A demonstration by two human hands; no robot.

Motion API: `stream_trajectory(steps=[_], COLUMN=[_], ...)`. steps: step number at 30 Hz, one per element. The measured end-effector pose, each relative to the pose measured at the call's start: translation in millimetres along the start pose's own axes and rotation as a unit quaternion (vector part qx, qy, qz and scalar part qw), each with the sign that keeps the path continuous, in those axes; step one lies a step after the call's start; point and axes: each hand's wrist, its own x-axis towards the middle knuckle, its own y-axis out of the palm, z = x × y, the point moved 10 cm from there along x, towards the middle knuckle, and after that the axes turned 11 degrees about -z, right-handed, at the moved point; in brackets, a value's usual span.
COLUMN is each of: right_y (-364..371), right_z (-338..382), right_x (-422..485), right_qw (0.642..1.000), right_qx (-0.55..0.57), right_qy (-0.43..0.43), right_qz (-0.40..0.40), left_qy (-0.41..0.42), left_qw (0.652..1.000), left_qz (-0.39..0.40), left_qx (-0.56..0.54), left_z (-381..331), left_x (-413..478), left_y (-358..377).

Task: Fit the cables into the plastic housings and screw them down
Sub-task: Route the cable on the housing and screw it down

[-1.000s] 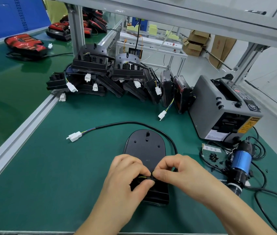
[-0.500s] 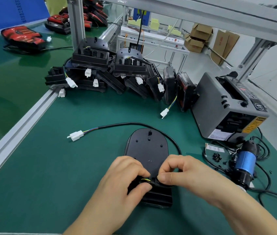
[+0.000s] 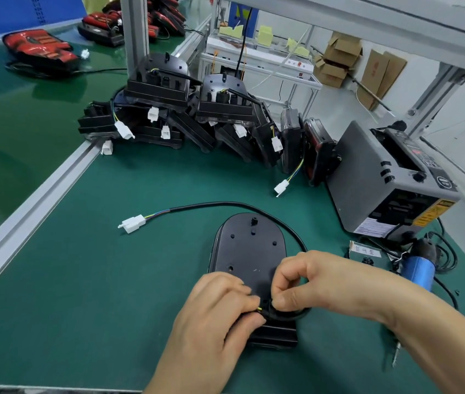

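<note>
With the fingers of my left hand (image 3: 219,317) and right hand (image 3: 319,282) clamped on the black cable (image 3: 225,204) at the near end of the housing (image 3: 251,245), which lies flat on the surface (image 3: 83,280), forcing the bend could kink it.

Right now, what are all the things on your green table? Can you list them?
housing: one, black, flat on the table, partly under the hands
cable: one, black, curving from the hands round the housing
connector: one, white, on the cable's far end, left of the housing
pile of housings: too overlapped to count, black, back of the table
grey machine: one, right side
blue tool: one, right edge
red parts: several, far left belt
cardboard boxes: several, brown, far back
table: one, green
left hand: pinches the cable
right hand: pinches the cable
</note>
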Motion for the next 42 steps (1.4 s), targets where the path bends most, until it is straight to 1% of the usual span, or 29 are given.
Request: stream_trajectory(steps=[3, 9, 13, 18, 25, 29, 32, 33, 35, 37, 38, 39, 41, 42], right_y=[1, 3, 3, 3, 2, 5, 5, 6, 6, 6, 6, 5, 4, 3], right_z=[1, 1, -1, 4, 12, 16, 17, 18, 18, 18, 18, 18, 18, 18], right_x=[-1, -3, -1, 4, 15, 19, 20, 20, 20, 21, 22, 22, 22, 21], right_qw=[1.000, 1.000, 0.999, 0.994, 0.972, 0.965, 0.961, 0.961, 0.960, 0.959, 0.960, 0.961, 0.965, 0.968], right_qx=[-0.007, -0.001, -0.026, -0.088, -0.208, -0.229, -0.241, -0.240, -0.243, -0.248, -0.248, -0.245, -0.233, -0.222], right_qy=[-0.001, 0.003, 0.015, 0.033, 0.045, 0.043, 0.041, 0.042, 0.040, 0.036, 0.033, 0.031, 0.028, 0.025], right_qz=[0.008, 0.010, 0.015, 0.060, 0.103, 0.120, 0.129, 0.131, 0.133, 0.132, 0.129, 0.126, 0.117, 0.114], left_qy=[0.032, 0.045, 0.043, 0.038, 0.015, -0.050, -0.061, -0.050, 0.005, 0.063, 0.062, 0.042, 0.015, -0.017], left_qw=[0.999, 0.999, 0.999, 0.999, 0.999, 0.997, 0.995, 0.995, 0.995, 0.987, 0.981, 0.976, 0.971, 0.972], left_qz=[0.008, 0.021, 0.021, 0.020, 0.037, 0.063, 0.076, 0.083, 0.095, 0.121, 0.147, 0.178, 0.209, 0.218], left_qx=[0.007, 0.011, 0.016, 0.018, 0.021, 0.015, 0.018, 0.020, 0.035, 0.084, 0.109, 0.119, 0.119, 0.085], left_z=[-3, -5, -5, -5, -2, 2, -1, -4, -12, -20, -18, -15, -13, -12], left_x=[-1, -1, 0, -1, 3, 11, 14, 15, 12, 4, 1, -3, -6, -5], left_y=[1, 2, 1, 1, 4, 8, 12, 13, 14, 17, 20, 23, 30, 31])
